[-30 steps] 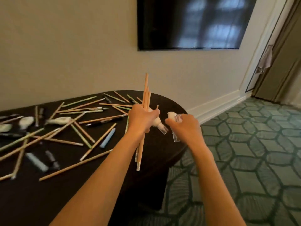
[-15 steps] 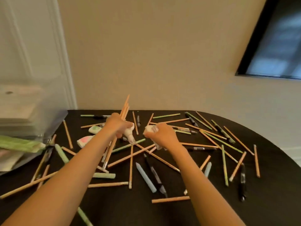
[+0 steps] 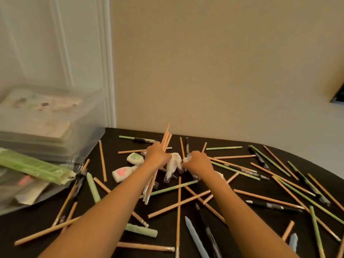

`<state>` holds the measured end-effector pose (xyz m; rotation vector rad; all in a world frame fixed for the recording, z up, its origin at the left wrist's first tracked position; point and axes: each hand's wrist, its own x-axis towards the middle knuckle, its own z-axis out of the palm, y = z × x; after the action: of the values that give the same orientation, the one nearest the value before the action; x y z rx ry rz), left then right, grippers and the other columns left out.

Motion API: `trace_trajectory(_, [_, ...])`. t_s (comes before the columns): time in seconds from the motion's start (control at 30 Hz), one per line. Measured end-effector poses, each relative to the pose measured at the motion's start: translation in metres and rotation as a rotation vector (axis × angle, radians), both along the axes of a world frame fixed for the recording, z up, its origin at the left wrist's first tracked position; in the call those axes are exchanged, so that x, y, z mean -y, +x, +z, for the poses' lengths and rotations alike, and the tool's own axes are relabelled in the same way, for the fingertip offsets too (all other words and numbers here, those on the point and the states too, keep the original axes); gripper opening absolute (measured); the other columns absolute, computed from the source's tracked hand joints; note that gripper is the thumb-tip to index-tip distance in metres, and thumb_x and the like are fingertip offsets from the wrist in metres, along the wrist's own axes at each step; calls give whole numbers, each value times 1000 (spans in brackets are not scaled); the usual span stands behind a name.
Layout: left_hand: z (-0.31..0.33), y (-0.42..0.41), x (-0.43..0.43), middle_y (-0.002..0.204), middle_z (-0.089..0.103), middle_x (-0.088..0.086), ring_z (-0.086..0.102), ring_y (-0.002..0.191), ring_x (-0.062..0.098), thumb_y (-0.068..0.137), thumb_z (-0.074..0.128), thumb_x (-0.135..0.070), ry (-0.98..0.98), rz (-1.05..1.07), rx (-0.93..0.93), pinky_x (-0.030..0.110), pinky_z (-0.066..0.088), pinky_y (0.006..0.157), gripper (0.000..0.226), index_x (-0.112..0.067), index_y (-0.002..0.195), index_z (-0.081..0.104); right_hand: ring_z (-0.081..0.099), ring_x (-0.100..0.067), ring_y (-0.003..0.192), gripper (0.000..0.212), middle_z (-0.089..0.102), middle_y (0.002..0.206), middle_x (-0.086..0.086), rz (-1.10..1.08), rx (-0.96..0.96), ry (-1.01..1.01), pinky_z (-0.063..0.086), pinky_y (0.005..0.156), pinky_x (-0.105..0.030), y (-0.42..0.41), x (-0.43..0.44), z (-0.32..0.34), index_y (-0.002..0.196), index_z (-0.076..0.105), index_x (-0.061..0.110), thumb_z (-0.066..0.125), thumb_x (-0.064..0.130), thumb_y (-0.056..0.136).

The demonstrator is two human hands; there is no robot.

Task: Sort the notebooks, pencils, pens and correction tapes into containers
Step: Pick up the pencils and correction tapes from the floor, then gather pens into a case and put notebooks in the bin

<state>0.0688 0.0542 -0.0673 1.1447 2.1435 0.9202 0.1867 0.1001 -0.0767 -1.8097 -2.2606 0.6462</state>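
- Hands first: the left hand (image 3: pixel 157 157) is curled tight round a pencil bundle (image 3: pixel 166 138). A white correction tape (image 3: pixel 172 163) sits against its fingers, though I cannot tell if it is truly gripped with the bundle.
- Beside it, the right hand (image 3: pixel 198 162) is closed into a fist on a second, clear-capped correction tape (image 3: pixel 186 158). The two hands are near each other over the middle of the table (image 3: pixel 115 144).
- The bundle's long axis runs from about 6 o'clock under the fist to about 12 or 1 o'clock at its upper ends, standing steeply above the table.
- The clear containers (image 3: pixel 87 127) stand at the table's left end, roughly 9 to 10 o'clock from both hands. What look like notebooks are stacked in the upper one.
- The left hand is the nearer, so I judge the pencils would travel first, swung leftward. The bundle would need tipping down to lie along a container, not poking over its wall.
- Two loose correction tapes, one with green print (image 3: pixel 135 158) and one with pink print (image 3: pixel 122 174), lie at about 8 or 9 o'clock of the left hand, between it and the containers.
- Many pencils and pens are scattered from 3 to 6 o'clock, unsorted.
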Motion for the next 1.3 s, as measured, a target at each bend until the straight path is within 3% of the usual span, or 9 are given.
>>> trace_trajectory(0.1, [3,-2,7,130,46,15,48,120,30,89,55,-7,-5,38,-28,38,46,95,50,-8,134,34,43,-31,125,59,32,142,-18,-18,-80,-7,41,97,-33,0,4,2,138,31,7,59,19,88])
trace_trajectory(0.2, [3,-3,13,137,39,16,42,124,31,88,52,1,2,33,-28,37,43,95,59,-8,141,28,38,-33,130,62,24,146,-20,-28,-187,-6,38,101,-33,4,13,3,142,22,5,55,9,90])
trace_trajectory(0.47, [1,-1,33,146,32,11,37,132,27,87,59,0,104,14,-30,32,41,97,62,-13,142,33,44,-24,123,52,35,141,-14,-21,-305,125,40,94,-28,11,38,-1,140,30,8,51,8,92])
trace_trajectory(0.73, [10,-23,79,140,41,10,42,127,24,89,48,7,127,12,-75,30,40,97,52,-11,137,41,44,-24,124,45,34,141,-12,-23,-349,232,40,97,-29,-14,76,0,135,40,10,52,8,91])
trace_trajectory(0.93, [12,-64,133,130,51,8,48,120,23,90,48,3,142,55,-417,31,41,95,40,-12,127,52,52,-19,113,36,48,132,-11,54,-431,243,40,85,-23,-60,123,-5,129,48,7,49,9,93])
trace_trajectory(1.1, [7,-113,171,124,52,10,48,118,27,89,53,-3,-24,-4,-829,36,42,94,33,-11,120,55,41,-17,129,39,41,142,-5,99,-491,237,36,105,-28,-96,156,-12,131,48,12,50,7,92])
trace_trajectory(1.2, [3,-134,181,129,47,9,46,122,29,91,51,-4,-135,-62,-902,38,39,96,35,-13,124,52,42,-14,126,35,48,135,-5,139,-489,232,31,94,-18,-113,164,-13,127,51,13,50,8,92])
trace_trajectory(1.3, [-7,-150,183,131,44,10,45,122,33,91,47,-3,-156,-161,-952,44,39,101,39,-17,127,52,45,-14,122,32,50,131,-5,159,-495,210,34,91,-18,-121,165,-14,124,53,12,50,8,92])
